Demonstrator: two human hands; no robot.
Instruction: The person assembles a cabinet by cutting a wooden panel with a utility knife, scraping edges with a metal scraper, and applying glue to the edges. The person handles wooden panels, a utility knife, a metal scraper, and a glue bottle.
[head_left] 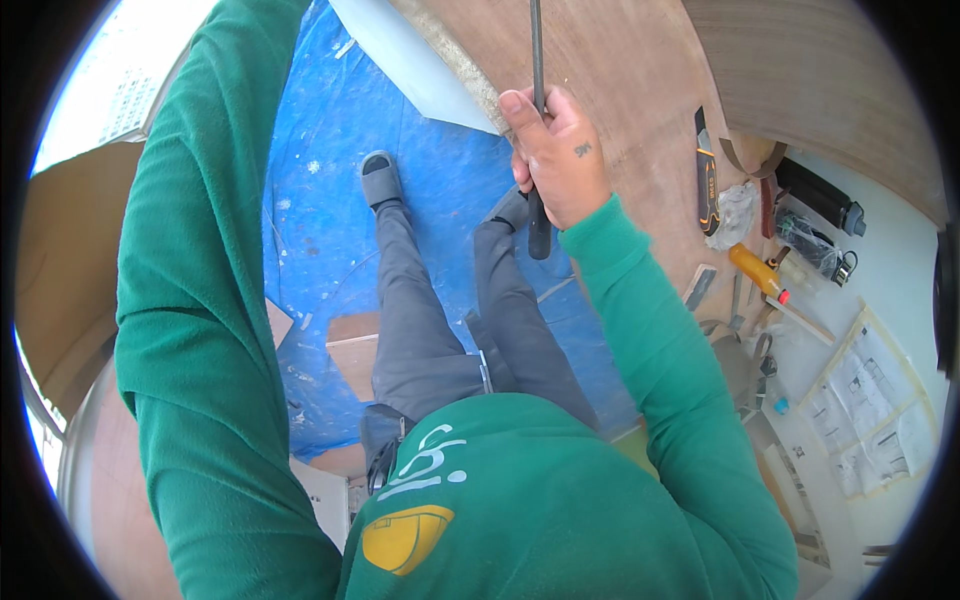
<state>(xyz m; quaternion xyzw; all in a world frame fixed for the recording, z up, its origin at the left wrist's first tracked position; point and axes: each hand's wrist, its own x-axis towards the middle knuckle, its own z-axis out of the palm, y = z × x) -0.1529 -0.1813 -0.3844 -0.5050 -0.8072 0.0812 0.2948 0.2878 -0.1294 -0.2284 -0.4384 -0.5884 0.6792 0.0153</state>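
Note:
In the upper middle, my right hand [562, 155] is closed around a long, thin dark tool with a black handle [540, 235]. The tool's shaft [537, 50] runs up past the top edge of the view, so its far end is hidden. Just beyond my fingers is a curved brown wooden panel [640, 90] with a rough, pale edge [452, 52]. Beside that edge hangs a white board [415, 70]. My left arm [200, 250], in a green sleeve, reaches up along the left side. The hand at its end is out of view.
On the right lie a utility knife [707, 185], a crumpled plastic bag [735, 215], an orange bottle [757, 270], a black flask [815, 192] and a drawing sheet [870, 400]. Blue sheeting [320, 230] covers the floor under my feet, with a wooden block [352, 350] on it.

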